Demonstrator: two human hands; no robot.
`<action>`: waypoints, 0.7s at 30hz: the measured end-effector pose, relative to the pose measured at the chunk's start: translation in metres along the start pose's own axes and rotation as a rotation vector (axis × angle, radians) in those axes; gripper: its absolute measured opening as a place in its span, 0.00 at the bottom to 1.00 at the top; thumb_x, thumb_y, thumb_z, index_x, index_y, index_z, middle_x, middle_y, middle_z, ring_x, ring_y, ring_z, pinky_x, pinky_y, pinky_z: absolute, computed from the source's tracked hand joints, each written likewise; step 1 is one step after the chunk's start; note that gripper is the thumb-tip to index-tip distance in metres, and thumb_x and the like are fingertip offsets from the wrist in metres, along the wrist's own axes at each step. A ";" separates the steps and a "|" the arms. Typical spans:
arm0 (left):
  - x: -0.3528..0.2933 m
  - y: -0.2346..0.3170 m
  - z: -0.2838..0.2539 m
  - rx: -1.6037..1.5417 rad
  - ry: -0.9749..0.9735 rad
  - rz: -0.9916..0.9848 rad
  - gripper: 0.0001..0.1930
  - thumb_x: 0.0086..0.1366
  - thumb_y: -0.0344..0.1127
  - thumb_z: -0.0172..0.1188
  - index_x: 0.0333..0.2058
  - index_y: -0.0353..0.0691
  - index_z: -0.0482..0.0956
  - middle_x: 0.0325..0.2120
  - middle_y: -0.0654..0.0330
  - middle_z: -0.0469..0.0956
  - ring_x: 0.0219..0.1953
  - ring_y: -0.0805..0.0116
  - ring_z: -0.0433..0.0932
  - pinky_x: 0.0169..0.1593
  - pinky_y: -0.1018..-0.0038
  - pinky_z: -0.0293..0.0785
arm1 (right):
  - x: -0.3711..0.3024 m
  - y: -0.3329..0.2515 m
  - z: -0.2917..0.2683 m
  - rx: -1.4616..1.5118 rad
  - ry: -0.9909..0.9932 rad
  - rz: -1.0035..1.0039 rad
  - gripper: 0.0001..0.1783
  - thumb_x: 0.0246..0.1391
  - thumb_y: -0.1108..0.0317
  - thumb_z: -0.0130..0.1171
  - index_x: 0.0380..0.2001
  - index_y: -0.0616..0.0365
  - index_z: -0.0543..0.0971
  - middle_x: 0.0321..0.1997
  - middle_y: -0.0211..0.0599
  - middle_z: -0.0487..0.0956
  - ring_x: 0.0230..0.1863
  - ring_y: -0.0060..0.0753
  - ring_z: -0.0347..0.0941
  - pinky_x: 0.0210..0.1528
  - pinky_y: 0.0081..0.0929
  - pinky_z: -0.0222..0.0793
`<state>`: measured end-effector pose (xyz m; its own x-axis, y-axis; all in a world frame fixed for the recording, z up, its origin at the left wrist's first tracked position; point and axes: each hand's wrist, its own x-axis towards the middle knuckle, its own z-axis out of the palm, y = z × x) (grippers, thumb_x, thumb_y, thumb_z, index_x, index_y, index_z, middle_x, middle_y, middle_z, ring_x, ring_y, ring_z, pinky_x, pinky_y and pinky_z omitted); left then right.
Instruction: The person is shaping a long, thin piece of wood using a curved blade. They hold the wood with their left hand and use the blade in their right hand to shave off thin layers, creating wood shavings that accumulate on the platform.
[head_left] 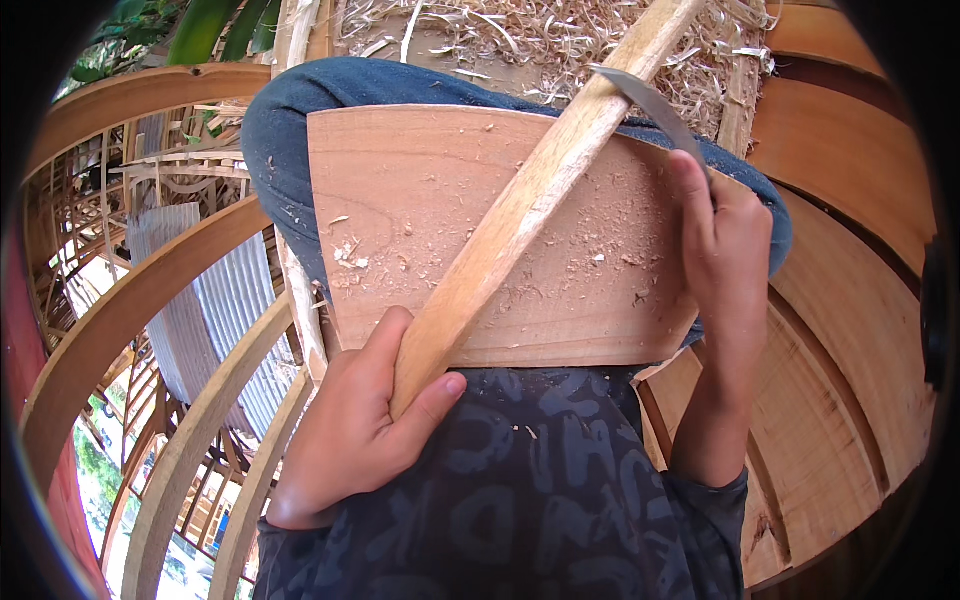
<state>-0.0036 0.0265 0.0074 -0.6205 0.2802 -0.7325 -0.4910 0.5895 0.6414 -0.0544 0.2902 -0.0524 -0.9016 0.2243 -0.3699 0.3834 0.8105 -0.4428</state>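
Observation:
A long squared wooden stick (510, 225) slants from lower left to upper right across a flat wooden board (400, 180) on my lap. My left hand (385, 410) is wrapped round the stick's near end. In my right hand (725, 230) is a knife (655, 105) with a curved blade; its handle is hidden in my fist. The blade's tip end lies against the stick's upper part, where the surface looks pale and freshly cut. Small wood chips (350, 255) are scattered over the board.
Curly wood shavings (560, 40) cover the plank beyond my knees. Curved wooden ribs (150, 300) rise at the left, with corrugated sheets (235, 300) below them. Broad curved planks (820, 370) form a wall on the right. Green leaves (215, 30) show at the far left.

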 end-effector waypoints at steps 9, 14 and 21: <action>0.002 0.004 0.003 0.035 0.033 0.046 0.16 0.60 0.40 0.59 0.35 0.33 0.65 0.14 0.46 0.69 0.20 0.46 0.73 0.23 0.66 0.65 | -0.052 -0.033 0.013 0.080 -0.186 -0.279 0.28 0.51 0.50 0.60 0.15 0.69 0.73 0.13 0.54 0.69 0.15 0.51 0.67 0.19 0.36 0.61; -0.004 0.009 0.009 0.137 0.072 -0.017 0.16 0.59 0.39 0.60 0.35 0.34 0.65 0.13 0.46 0.70 0.20 0.44 0.74 0.22 0.62 0.67 | -0.037 -0.019 0.011 0.027 -0.092 -0.121 0.33 0.48 0.45 0.60 0.11 0.67 0.72 0.11 0.56 0.68 0.15 0.57 0.68 0.16 0.40 0.61; -0.002 0.008 0.012 0.145 0.102 0.049 0.16 0.59 0.39 0.60 0.36 0.34 0.65 0.14 0.44 0.70 0.20 0.42 0.74 0.23 0.60 0.67 | -0.052 -0.023 0.017 0.054 -0.070 -0.317 0.28 0.52 0.52 0.60 0.14 0.69 0.71 0.10 0.52 0.65 0.11 0.48 0.60 0.16 0.34 0.57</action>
<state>0.0009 0.0404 0.0111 -0.7039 0.2369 -0.6696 -0.3702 0.6821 0.6306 -0.0135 0.2506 -0.0370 -0.9626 -0.0733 -0.2610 0.0980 0.8036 -0.5870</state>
